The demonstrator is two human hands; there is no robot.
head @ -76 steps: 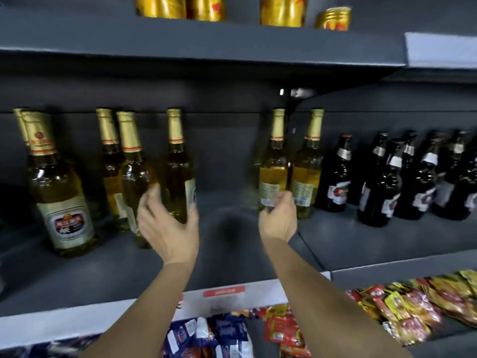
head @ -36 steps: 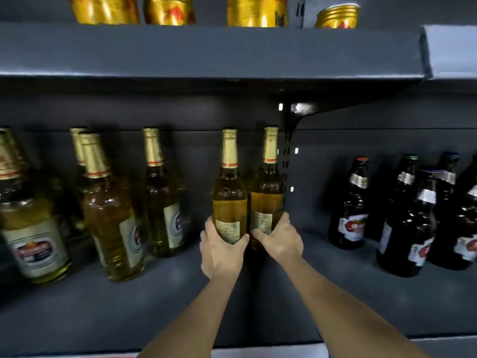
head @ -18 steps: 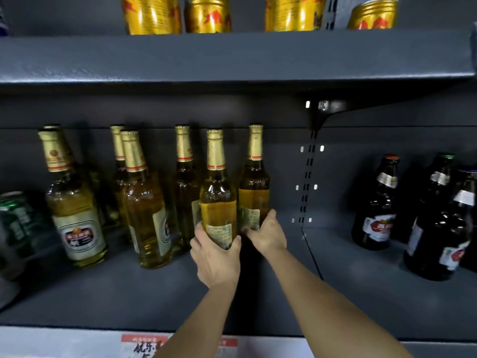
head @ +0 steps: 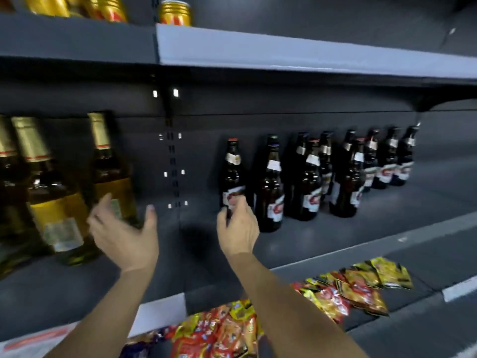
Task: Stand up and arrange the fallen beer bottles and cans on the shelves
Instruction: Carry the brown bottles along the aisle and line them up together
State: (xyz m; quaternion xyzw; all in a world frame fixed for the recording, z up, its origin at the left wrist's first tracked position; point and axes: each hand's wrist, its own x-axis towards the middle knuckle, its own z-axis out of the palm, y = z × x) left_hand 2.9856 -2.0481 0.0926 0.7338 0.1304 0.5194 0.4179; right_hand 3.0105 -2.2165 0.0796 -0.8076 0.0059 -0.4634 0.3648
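Standing upright along the dark grey metal shelf point(head: 335, 228): pale gold-foiled glass beer bottles point(head: 59, 202) left, dark brown ones point(head: 271, 192) right; left hand point(head: 124, 236) released, right hand point(head: 238, 228) pinching the leftmost brown bottle point(head: 232, 177); probably only spacing left.

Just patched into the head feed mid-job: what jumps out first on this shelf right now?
Two bare forearms reach in from below: the left hand is spread open beside the clear gold-foil-necked bottles of pale beer at the left, and the right hand is at the base of the nearest dark brown glass bottle with a red-and-white label. More dark bottles stand upright along the grey shelf, and bright snack packets lie on the shelf below.
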